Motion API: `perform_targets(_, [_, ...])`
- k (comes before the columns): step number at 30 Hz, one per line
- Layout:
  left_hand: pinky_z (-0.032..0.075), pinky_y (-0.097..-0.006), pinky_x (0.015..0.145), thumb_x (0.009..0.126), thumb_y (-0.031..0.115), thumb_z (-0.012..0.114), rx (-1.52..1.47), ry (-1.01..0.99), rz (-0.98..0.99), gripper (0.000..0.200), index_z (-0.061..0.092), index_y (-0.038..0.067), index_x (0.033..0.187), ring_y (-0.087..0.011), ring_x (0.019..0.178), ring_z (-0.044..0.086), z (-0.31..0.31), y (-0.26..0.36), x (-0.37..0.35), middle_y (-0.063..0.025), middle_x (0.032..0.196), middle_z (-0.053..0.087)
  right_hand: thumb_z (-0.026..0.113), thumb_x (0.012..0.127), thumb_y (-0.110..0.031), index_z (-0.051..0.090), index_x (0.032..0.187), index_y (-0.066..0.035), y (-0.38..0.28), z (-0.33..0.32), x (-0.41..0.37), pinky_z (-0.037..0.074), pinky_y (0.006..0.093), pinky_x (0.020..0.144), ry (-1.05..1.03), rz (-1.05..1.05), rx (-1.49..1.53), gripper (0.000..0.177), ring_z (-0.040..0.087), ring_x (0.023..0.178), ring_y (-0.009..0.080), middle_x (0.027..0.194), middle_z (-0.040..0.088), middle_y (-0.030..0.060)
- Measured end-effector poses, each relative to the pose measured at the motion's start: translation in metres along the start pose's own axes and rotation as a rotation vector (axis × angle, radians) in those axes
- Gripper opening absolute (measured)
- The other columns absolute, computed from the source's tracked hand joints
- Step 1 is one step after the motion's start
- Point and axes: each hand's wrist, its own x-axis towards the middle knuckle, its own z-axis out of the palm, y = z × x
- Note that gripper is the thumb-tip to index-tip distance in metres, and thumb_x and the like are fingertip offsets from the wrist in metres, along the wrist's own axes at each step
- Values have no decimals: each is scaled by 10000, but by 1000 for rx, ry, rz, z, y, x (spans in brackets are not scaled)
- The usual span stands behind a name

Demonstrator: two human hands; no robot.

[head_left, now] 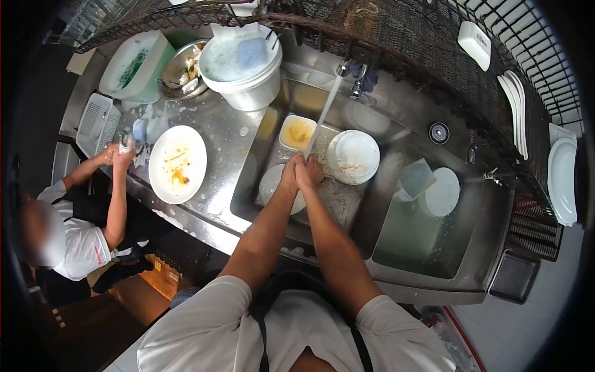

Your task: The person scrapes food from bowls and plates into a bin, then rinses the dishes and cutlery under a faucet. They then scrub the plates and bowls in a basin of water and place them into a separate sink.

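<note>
Both my hands are pressed together over the left sink basin, in the stream of water [331,96] falling from the tap [343,67]. My left hand [290,170] and my right hand [310,173] have their fingers closed against each other; whatever lies between them, if anything, is hidden. Just beyond sits a square white dish [298,132] holding yellowish liquid. To the right is a stack of round white plates [353,157] with food scraps. Partly behind my left forearm lies another round plate [273,184].
The right basin holds water, a round white plate [442,192] and a square dish [416,179]. On the left counter are a soiled oval plate [178,164], a bucket of suds [240,80], a scrap bowl [176,77] and a soapy tub [136,68]. A co-worker [80,229] stands left.
</note>
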Motion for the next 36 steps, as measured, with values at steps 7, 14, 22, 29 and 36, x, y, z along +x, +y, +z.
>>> perform_targets(7, [563, -418, 839, 952, 391, 531, 47, 168, -45, 358, 633, 87, 1111, -281, 894, 686, 46, 12, -30, -120, 1030, 690, 705, 820, -463, 609, 1207, -103, 23, 21, 25, 466, 444, 921, 16, -99, 531, 537, 623, 1076, 367, 1142, 665, 177])
perform_targets(14, [563, -428, 848, 949, 374, 486, 118, 180, 94, 358, 656, 83, 1068, -285, 923, 688, 47, 17, -22, -121, 1019, 714, 616, 917, -384, 592, 1206, -63, 1, 28, 14, 447, 390, 952, 177, -122, 867, 432, 607, 1060, 303, 1142, 640, 152])
perform_targets(22, [564, -436, 834, 928, 309, 497, 27, 194, 9, 315, 656, 71, 1059, -293, 887, 692, 56, 6, 2, -125, 988, 715, 596, 919, -292, 604, 1124, -64, 27, 28, 51, 434, 338, 954, 166, 42, 1130, 307, 571, 1054, 233, 1129, 614, 94])
perform_targets(29, [544, -488, 875, 932, 278, 550, 79, 170, 54, 312, 599, 59, 1149, -320, 942, 676, 66, 20, -25, -154, 1089, 682, 638, 879, -285, 605, 1090, -79, 26, 41, 41, 464, 353, 918, 151, 63, 1290, 298, 580, 1023, 229, 1118, 598, 82])
perform_targets(36, [538, -517, 887, 951, 314, 532, 136, 197, -10, 352, 583, 52, 1180, -345, 954, 670, 48, 24, -3, -152, 1077, 678, 671, 857, -273, 579, 1172, -67, 16, 35, 24, 468, 346, 919, 68, 8, 1249, 387, 582, 1026, 231, 1121, 591, 88])
